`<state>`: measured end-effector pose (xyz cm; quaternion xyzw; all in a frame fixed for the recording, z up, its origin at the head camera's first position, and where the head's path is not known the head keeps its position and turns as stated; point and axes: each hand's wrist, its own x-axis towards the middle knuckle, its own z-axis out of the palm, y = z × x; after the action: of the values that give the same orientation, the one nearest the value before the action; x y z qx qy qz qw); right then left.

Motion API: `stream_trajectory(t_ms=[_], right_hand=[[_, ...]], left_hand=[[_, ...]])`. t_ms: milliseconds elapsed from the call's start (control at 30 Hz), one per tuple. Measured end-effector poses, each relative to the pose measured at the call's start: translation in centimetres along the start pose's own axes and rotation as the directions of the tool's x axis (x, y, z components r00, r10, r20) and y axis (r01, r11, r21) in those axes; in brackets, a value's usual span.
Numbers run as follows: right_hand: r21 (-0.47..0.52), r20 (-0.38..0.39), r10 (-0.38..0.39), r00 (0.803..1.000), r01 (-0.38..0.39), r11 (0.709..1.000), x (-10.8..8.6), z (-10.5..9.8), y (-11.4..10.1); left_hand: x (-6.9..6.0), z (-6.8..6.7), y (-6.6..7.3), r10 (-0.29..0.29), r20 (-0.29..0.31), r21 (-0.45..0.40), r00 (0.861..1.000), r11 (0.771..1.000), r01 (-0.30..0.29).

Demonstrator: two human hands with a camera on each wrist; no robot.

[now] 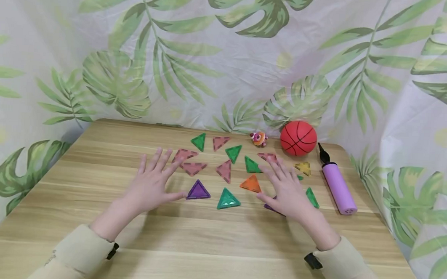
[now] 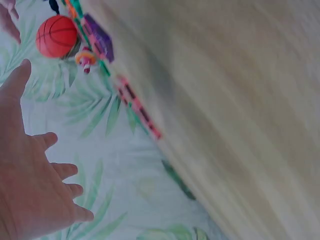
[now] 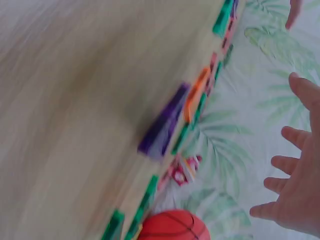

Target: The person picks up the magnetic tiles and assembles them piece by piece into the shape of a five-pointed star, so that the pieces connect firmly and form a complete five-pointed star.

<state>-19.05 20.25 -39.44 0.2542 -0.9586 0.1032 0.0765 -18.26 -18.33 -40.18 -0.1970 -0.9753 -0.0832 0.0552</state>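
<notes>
Both hands hover over the table with fingers spread, and neither holds anything. In the head view my left hand (image 1: 147,187) is at the left of the scattered triangular tiles, its thumb near a purple triangle (image 1: 198,190) and its fingertips near two pink triangles (image 1: 193,168). The right hand (image 1: 287,192) is above the tiles' right side, partly covering another purple triangle (image 1: 273,208) and a pink one. Between the hands lie a teal triangle (image 1: 228,198), an orange triangle (image 1: 251,183) and several green and pink ones. Both wrist views show open palms beside the tabletop.
At the back right stand a red ball with black lines (image 1: 298,138) and a small colourful figurine (image 1: 259,138). A purple hand pump (image 1: 338,187) with a black nozzle lies along the right side. Leaf-printed cloth (image 1: 197,62) hangs behind the wooden table (image 1: 202,248).
</notes>
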Motion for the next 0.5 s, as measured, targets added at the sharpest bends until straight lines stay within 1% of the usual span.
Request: stream_trajectory(t_ms=[100, 200, 267, 367, 433, 500], right_hand=[[0.051, 0.006, -0.050, 0.999, 0.049, 0.997, 0.9, 1.1, -0.7], [0.089, 0.045, -0.094, 0.995, 0.090, 0.992, 1.6, 2.1, -1.3], [0.134, 0.075, -0.119, 0.990, 0.108, 0.985, 2.1, 2.7, -1.7], [0.203, 0.109, -0.156, 0.982, 0.132, 0.970, 2.9, 3.6, -2.2], [0.242, 0.134, -0.182, 0.974, 0.145, 0.959, 3.4, 4.2, -2.3], [0.265, 0.172, -0.210, 0.963, 0.160, 0.951, 3.9, 4.8, -2.5]], left_hand=[[0.6, 0.9, 0.4, 0.041, -0.012, -0.038, 0.999, 0.998, -0.041], [1.5, 1.7, 0.6, 0.106, -0.035, -0.086, 0.994, 0.990, -0.109], [2.1, 2.2, 0.6, 0.157, -0.040, -0.111, 0.987, 0.981, -0.161], [3.1, 2.9, 0.5, 0.235, -0.032, -0.132, 0.972, 0.963, -0.237], [3.6, 3.4, 0.3, 0.268, -0.024, -0.138, 0.963, 0.953, -0.269], [4.1, 3.8, 0.2, 0.290, -0.015, -0.136, 0.957, 0.947, -0.290]])
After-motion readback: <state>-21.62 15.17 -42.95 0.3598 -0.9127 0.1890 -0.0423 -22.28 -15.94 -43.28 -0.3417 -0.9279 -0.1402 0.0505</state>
